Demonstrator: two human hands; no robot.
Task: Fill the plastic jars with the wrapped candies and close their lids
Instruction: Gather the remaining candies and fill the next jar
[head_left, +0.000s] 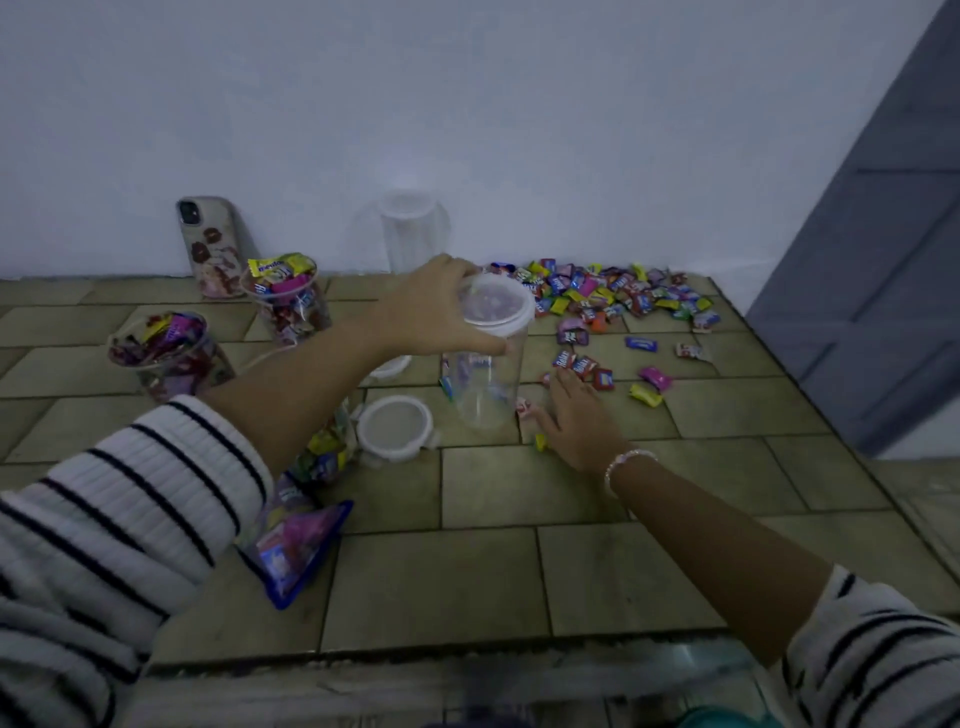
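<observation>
My left hand (426, 312) grips the rim of a clear plastic jar (485, 384) that carries a white lid (496, 306) and stands on the tiled counter (623, 571). Just right of the jar my right hand (576, 421) lies flat on the tiles among a few wrapped candies, its fingers straight. A big heap of wrapped candies (613, 293) is spread behind it by the wall. Two jars full of candies (288, 301) (169, 356) stand open at the left. Another filled jar (330, 447) is partly hidden under my left forearm.
Two loose white lids (396, 427) (389, 366) lie near the held jar. An empty clear jar (408, 231) stands against the wall. A phone (210, 244) leans on the wall at left. A candy bag (291, 545) lies by my left sleeve. A grey door (883, 260) is at right.
</observation>
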